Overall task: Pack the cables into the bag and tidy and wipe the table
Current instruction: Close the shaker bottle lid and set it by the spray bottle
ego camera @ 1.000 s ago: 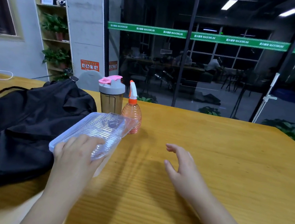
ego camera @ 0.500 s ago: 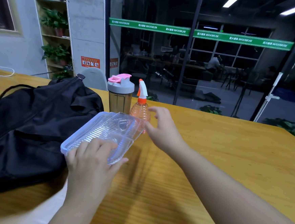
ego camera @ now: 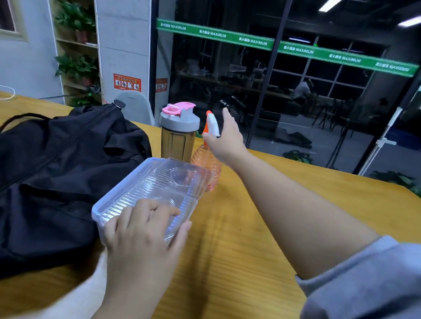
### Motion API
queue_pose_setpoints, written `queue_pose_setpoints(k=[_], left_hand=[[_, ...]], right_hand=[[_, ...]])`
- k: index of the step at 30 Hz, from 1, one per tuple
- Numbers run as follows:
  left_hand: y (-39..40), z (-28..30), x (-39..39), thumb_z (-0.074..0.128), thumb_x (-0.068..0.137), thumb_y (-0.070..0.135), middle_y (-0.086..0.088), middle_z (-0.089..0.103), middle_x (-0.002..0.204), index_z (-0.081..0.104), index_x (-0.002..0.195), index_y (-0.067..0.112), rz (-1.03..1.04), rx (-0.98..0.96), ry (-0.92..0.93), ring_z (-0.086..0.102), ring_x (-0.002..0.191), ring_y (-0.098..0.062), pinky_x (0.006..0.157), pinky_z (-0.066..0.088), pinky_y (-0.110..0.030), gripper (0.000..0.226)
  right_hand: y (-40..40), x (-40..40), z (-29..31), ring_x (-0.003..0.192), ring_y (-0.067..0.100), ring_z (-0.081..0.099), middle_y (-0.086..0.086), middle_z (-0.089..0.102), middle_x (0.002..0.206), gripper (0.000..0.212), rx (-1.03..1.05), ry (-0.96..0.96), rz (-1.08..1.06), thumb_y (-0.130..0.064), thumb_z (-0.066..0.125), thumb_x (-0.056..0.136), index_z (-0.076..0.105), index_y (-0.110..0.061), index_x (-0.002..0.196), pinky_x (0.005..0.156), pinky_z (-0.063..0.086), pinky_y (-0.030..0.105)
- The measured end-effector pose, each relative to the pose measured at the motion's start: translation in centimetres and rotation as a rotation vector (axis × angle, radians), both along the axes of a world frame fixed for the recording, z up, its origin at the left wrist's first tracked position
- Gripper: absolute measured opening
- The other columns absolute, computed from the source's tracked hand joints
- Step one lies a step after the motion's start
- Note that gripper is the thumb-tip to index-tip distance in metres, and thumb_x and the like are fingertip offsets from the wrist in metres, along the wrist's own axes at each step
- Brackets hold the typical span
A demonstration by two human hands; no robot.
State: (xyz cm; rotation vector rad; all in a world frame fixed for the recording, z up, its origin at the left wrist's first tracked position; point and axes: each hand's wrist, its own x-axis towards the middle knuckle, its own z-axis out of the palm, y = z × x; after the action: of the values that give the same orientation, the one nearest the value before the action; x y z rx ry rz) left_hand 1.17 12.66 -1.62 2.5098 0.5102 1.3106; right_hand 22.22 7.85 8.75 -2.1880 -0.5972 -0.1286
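Hands on box and spray bottle; bag at left of frame.

The left hand [ego camera: 143,232] rested on the near end of a clear plastic box [ego camera: 151,190] at lower centre, fingers curled over its ribbed lid, thumb along the right edge. The right hand [ego camera: 227,140] was extended to the orange spray bottle [ego camera: 208,161] at centre frame, fingers spread about its white trigger head; whether they gripped it could not be told. A shaker cup [ego camera: 178,131] with a pink lid stood just left of the bottle. The black bag [ego camera: 42,171] lay slumped at left on the wooden counter [ego camera: 261,239], touching the box.
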Motion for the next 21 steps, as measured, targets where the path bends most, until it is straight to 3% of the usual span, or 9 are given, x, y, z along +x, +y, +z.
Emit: queue_pose_setpoints(k=[2,5,7,9,12,15,21], left_hand=[[0.0,-0.1,0.1,0.047,0.076,0.050,0.009,0.057,0.087,0.065,0.084,0.030,0.001,-0.007,-0.004,0.053,0.075,-0.021,0.077,0.024,-0.033,0.028],[0.1,-0.2,0.1,0.048,0.077,0.048,0.011,0.057,0.089,0.064,0.082,0.032,-0.005,-0.022,-0.017,0.048,0.077,-0.016,0.077,0.022,-0.031,0.023],[0.0,-0.2,0.1,0.049,0.076,0.048,0.012,0.057,0.089,0.063,0.080,0.033,-0.010,-0.033,-0.022,0.043,0.079,-0.012,0.077,0.019,-0.029,0.021],[-0.1,-0.1,0.1,0.049,0.076,0.047,0.012,0.058,0.089,0.063,0.080,0.033,-0.019,-0.035,-0.024,0.043,0.081,-0.011,0.078,0.018,-0.028,0.020],[-0.4,0.0,0.0,0.049,0.076,0.045,0.013,0.060,0.091,0.064,0.081,0.032,-0.032,-0.026,-0.061,0.046,0.085,-0.011,0.080,0.020,-0.029,0.020],[-0.6,0.3,-0.1,0.052,0.079,0.038,0.009,0.063,0.094,0.068,0.085,0.028,-0.066,0.039,-0.151,0.051,0.088,-0.012,0.083,0.023,-0.029,0.021],[-0.9,3.2,-0.5,0.054,0.082,0.031,0.005,0.063,0.100,0.069,0.094,0.024,-0.124,0.114,-0.253,0.054,0.092,-0.015,0.096,0.026,-0.030,0.020]], right_hand=[[0.7,0.4,0.6,0.139,0.029,0.030,0.008,0.019,0.157,0.080,0.074,0.104,-0.012,-0.033,0.052,0.094,-0.001,-0.019,0.152,0.103,0.035,0.036],[1.4,0.7,1.0,0.132,0.029,0.039,0.010,0.027,0.154,0.075,0.085,0.168,-0.029,-0.030,0.049,0.097,0.002,-0.012,0.152,0.093,0.038,0.033],[1.8,0.6,0.6,0.120,0.027,0.048,0.010,0.041,0.144,0.063,0.106,0.148,-0.044,-0.026,0.047,0.098,0.014,-0.010,0.150,0.086,0.041,0.031],[1.9,0.6,-0.2,0.097,0.020,0.054,0.005,0.055,0.119,0.044,0.168,0.078,-0.062,-0.022,0.045,0.098,0.037,-0.013,0.140,0.076,0.043,0.031],[1.4,0.6,-1.5,0.076,0.010,0.050,-0.008,0.055,0.093,0.027,0.278,0.016,-0.100,-0.022,0.043,0.099,0.052,-0.017,0.123,0.060,0.041,0.025],[0.6,0.5,-2.1,0.078,0.010,0.051,-0.006,0.059,0.099,0.026,0.288,-0.044,-0.113,-0.018,0.042,0.097,0.057,-0.019,0.119,0.053,0.034,0.022],[-2.2,0.2,-2.7,0.091,0.010,0.053,-0.007,0.061,0.106,0.031,0.327,-0.101,-0.161,-0.014,0.044,0.097,0.058,-0.019,0.123,0.059,0.036,0.014]])
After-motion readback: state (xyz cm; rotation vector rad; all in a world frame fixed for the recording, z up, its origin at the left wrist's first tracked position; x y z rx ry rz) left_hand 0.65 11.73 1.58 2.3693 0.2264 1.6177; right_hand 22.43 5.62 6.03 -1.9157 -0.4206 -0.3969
